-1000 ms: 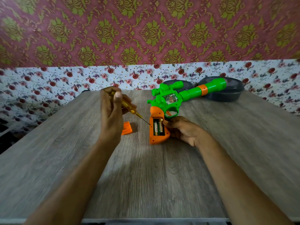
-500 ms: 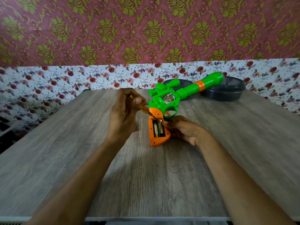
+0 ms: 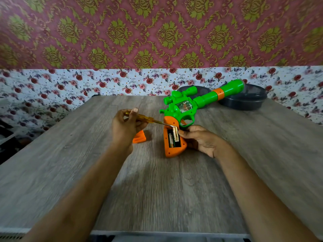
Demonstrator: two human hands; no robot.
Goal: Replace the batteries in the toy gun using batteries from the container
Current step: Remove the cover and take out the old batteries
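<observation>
Two hands: both near the middle of the desk (image 3: pixel 157 189), apart from each other, with the gun's grip between them.
Left hand (image 3: pixel 125 126): at 9 o'clock of the grip, curled round the yellow handle of a screwdriver (image 3: pixel 145 118), thumb lying along the top.
Screwdriver: the shaft slants toward 3 o'clock and its tip meets the top end of the open battery bay.
Right hand (image 3: pixel 201 139): at 3 o'clock of the grip, fingers wrapped round the orange grip from behind. One fingertip touches the upper end of the raised battery.
Toy gun (image 3: pixel 185 109): green body and orange grip, butt toward 6 o'clock on the desk, barrel running toward 2 o'clock, bay facing up.
Batteries (image 3: pixel 175 134): two side by side in the bay. The one on the 3 o'clock side is tipped up at its top end and the other lies flat.
Battery cover (image 3: pixel 139 137): orange piece on the desk at 9 o'clock of the grip, just below the left hand, apart from the gun.
Container (image 3: pixel 244 100): dark and round, at the desk's 1 o'clock edge behind the barrel tip. I cannot tell its contents.
Dark dish (image 3: pixel 192 91): at 12 o'clock of the gun, mostly hidden behind the scope.
</observation>
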